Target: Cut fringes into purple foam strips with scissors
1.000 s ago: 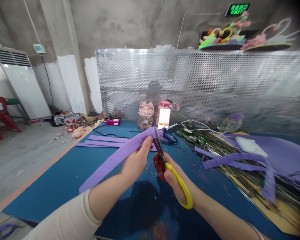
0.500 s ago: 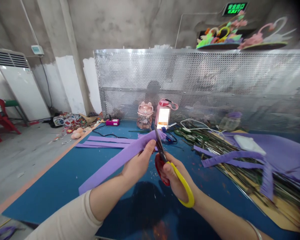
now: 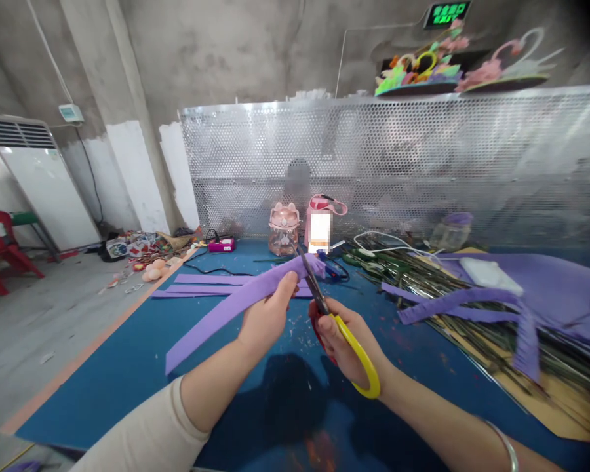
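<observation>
Pinched between the thumb and fingers of my left hand (image 3: 268, 314) is a long purple strip (image 3: 221, 322), its loose end drooping toward the lower left. My right hand (image 3: 349, 337) grips scissors (image 3: 356, 354) with one yellow and one red handle. Their dark blades point up and away, lying at the far end of the strip just beyond my left thumb. Whether the blades have cut into the strip I cannot tell. Behind my left hand, several flat purple strips (image 3: 201, 279) rest on the blue table (image 3: 142, 357).
A clear bottle with a pink lid (image 3: 284, 229) and a pink bottle (image 3: 319, 203) stand at the back by a perforated metal panel (image 3: 246, 151). To the right lie green stems (image 3: 423, 282), more purple sheet (image 3: 560, 282) and a white box (image 3: 491, 275). A magenta box (image 3: 221, 245) has a black cord.
The scissors' blades have drawn closer together and the red handle has moved nearer the yellow one. The strip's loose end has shifted slightly up and right, and the view has turned slightly.
</observation>
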The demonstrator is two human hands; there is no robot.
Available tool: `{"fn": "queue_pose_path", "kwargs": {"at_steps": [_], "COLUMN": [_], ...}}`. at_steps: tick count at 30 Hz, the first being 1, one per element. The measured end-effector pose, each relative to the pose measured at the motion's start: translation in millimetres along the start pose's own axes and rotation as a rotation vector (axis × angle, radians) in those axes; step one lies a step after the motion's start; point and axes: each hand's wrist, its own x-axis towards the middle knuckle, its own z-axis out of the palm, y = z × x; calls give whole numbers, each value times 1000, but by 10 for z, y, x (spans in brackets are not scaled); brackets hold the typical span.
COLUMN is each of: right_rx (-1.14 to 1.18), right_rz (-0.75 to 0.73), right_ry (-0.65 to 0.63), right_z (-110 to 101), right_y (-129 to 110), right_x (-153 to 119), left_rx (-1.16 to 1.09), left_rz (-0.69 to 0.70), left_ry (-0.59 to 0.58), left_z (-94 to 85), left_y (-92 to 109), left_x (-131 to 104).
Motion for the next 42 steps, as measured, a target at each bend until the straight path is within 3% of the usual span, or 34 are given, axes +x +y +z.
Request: {"fn": "queue_pose_path", "kwargs": {"at_steps": [7, 12, 18, 24, 32, 42], "right_rx": [-124, -206, -268, -199, -57, -3], "right_rz": [-203, -230, -284, -262, -166, -42], "right_ry": [-75, -115, -52, 6, 17, 29], "right_z": [-1, -10, -19, -12, 11, 36], "right_y": [28, 4, -39, -1, 21, 6], "right_x": [6, -17, -4, 15, 6, -10], "left_rx": [-51, -17, 58, 35, 9, 25], "left_rz": [-33, -49, -41, -11, -78, -11], "left_ry": [29, 56, -23, -61, -71, -42], "left_z": [5, -5, 1, 28, 19, 19], "left_y": [50, 101, 71, 77, 88, 19], "left_x": [10, 9, -36, -81, -73, -34]}}
